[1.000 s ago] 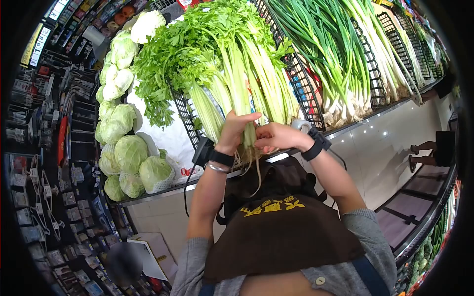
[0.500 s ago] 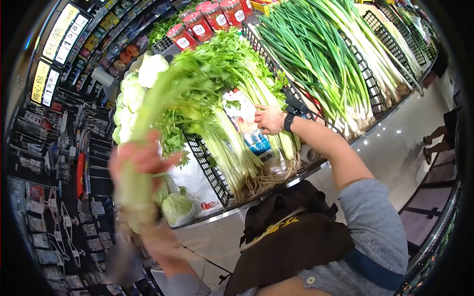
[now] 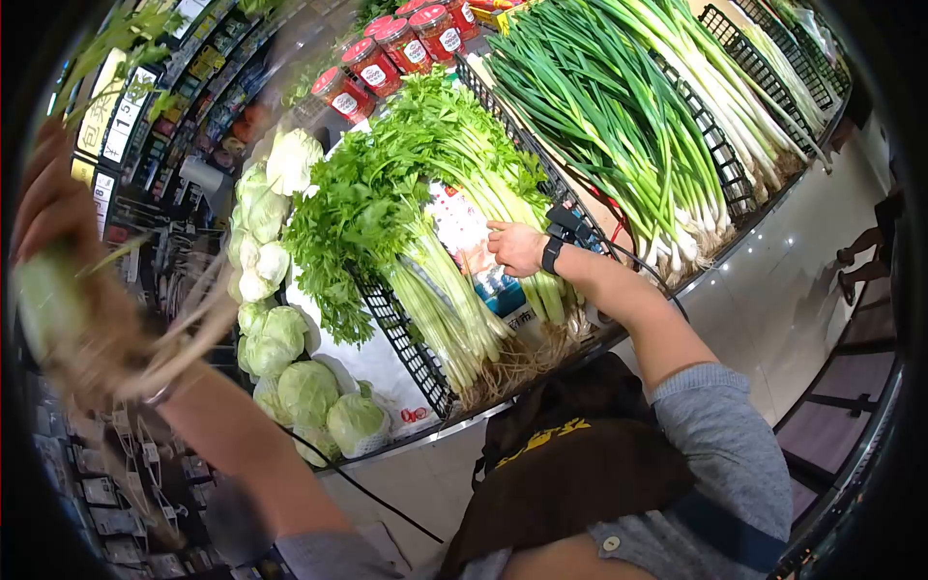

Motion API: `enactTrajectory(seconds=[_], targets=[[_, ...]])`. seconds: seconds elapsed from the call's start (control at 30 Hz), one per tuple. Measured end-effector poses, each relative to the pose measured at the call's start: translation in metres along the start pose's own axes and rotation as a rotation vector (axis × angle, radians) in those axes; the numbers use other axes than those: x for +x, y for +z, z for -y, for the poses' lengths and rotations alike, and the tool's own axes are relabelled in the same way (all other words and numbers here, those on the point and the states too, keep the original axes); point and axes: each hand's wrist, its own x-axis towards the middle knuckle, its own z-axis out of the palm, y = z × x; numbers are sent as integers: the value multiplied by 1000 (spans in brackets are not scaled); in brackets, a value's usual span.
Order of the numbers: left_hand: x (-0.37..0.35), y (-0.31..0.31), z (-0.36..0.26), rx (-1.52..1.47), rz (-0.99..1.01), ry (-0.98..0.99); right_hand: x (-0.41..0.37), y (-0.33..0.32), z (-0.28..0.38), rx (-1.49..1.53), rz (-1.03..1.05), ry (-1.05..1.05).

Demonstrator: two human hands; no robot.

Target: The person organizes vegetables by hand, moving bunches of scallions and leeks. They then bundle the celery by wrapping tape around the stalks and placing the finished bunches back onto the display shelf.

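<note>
At the far left, my left hand (image 3: 58,208) is closed round the stalks of a celery bunch (image 3: 58,300), held up and blurred by motion. Its leaves rise at the upper left and its pale roots trail toward my wrist. In the black crate (image 3: 394,314), my right hand (image 3: 515,248) lies with fingers curled over the stalks of the right-hand celery (image 3: 553,295). Another group of celery (image 3: 449,309) lies to its left. Between them shows a printed plastic sheet or bag (image 3: 456,227), partly covered by stalks and my fingers.
Round green cabbages (image 3: 307,391) line the left of the display, and red-lidded jars (image 3: 370,68) stand behind. Green onions (image 3: 619,126) fill crates to the right. A black cable (image 3: 362,503) hangs in front. Another person's legs (image 3: 855,266) show at far right.
My left hand has swung left and up with the celery, away from the cabbages and crate. My right hand stays on the celery in the crate.
</note>
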Motion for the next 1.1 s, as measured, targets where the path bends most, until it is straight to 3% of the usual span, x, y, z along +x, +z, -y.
enactTrajectory(seconds=[0.03,0.1,0.13,0.17,0.23,0.27,0.3,0.4,0.47,0.5,0.57,0.63,0.7,0.73,0.77,0.83,0.87,0.9,0.97,1.03,1.1], targets=[[-5,13,29,-16,-318,120,0,-1,1,1,-6,-2],[-20,-34,104,-98,-233,136,0,-20,6,12,-37,-28],[-34,-53,142,9,-325,142,3,-25,11,446,-130,208],[-55,-88,190,-128,-341,158,6,-31,18,879,-210,453],[-93,-120,273,16,-777,-11,12,-56,26,1909,-445,786],[-106,-134,317,-124,-808,-76,8,-80,35,2205,-465,776],[-113,-127,350,-19,-1044,-224,6,-67,31,2348,-363,796],[-138,-139,418,-157,-969,-295,15,-83,65,2368,-310,883],[-144,-138,428,-299,-989,-204,22,-73,65,2038,-225,799],[-154,-136,429,-304,-992,-195,27,-68,65,2034,-214,799],[-160,-112,404,-350,-996,-396,40,-75,69,1930,-455,651],[-176,-113,412,-225,-914,-316,49,-90,71,1849,-475,679],[-168,-101,427,370,-1204,-103,54,-98,80,1766,-576,763],[-162,-105,435,1101,-1287,-196,57,-98,85,1739,-640,744],[-161,-106,443,1092,-1287,-195,54,-95,87,1735,-635,752],[-154,-105,445,50,-1149,-258,48,-82,84,1611,-452,845],[-159,-110,453,-49,-1111,-230,40,-76,80,1599,-336,716],[-166,-115,460,-53,-1104,-229,27,-72,75,1592,-338,722],[-174,-120,458,-292,-1115,-300,5,-91,71,1364,9,1139],[-177,-124,449,-330,-1111,-320,-25,-95,66,1275,-4,994],[-168,-110,430,-202,-1139,-359,-57,-80,66,1179,-162,821]])
